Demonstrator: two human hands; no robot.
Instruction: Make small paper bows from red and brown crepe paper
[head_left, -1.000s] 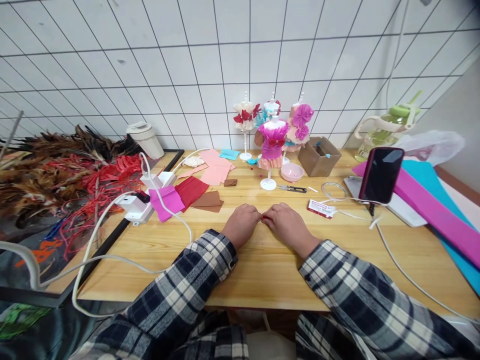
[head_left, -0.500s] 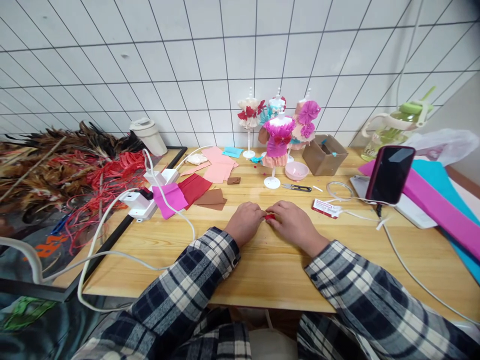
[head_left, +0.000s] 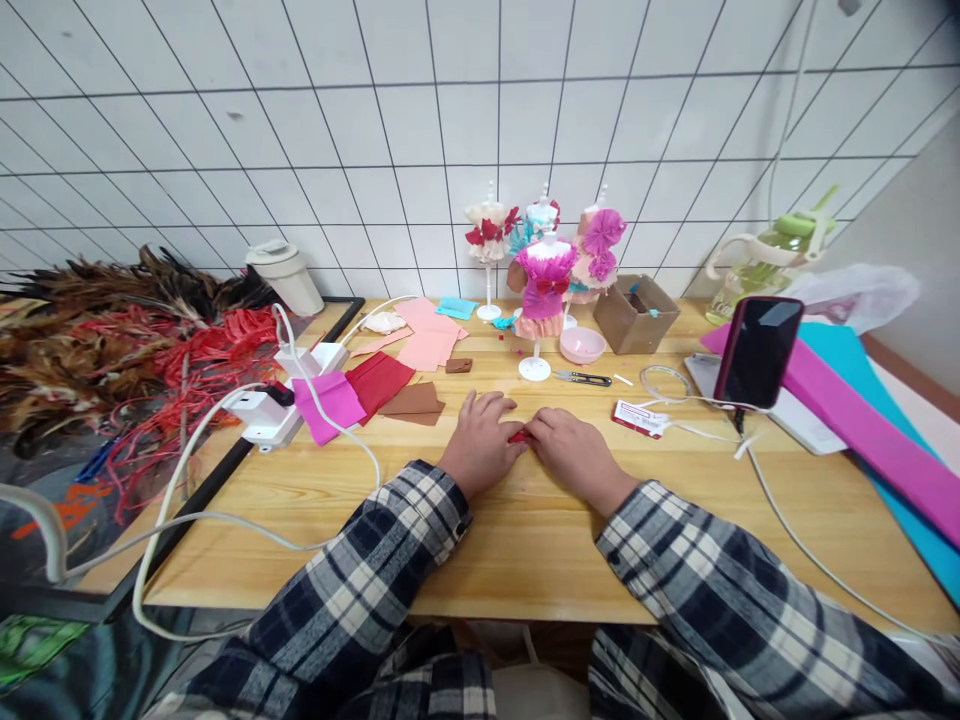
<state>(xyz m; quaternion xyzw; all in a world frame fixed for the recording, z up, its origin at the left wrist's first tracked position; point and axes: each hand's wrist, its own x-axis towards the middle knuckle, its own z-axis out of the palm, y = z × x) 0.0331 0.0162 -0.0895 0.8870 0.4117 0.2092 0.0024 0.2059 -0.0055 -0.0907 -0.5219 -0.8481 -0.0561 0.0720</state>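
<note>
Over the middle of the wooden table, my left hand and my right hand meet at a small red piece of crepe paper. My left thumb presses on its near side while the other left fingers are lifted and a little spread. My right fingers are bunched and pinch its right end. Most of the red piece is covered by fingers. Just beyond stands a mini dress form in a magenta and peach paper dress. Thread snips lie at its base.
Left lie magenta paper, red paper, brown paper and a power strip with looping cables. Behind are a pink bowl, more dress forms and a cardboard box. A phone stands upright at right.
My left fingers have lifted and spread away from the red paper, with the thumb still on it. My right hand has curled more over its end. The whole view has shifted slightly.
</note>
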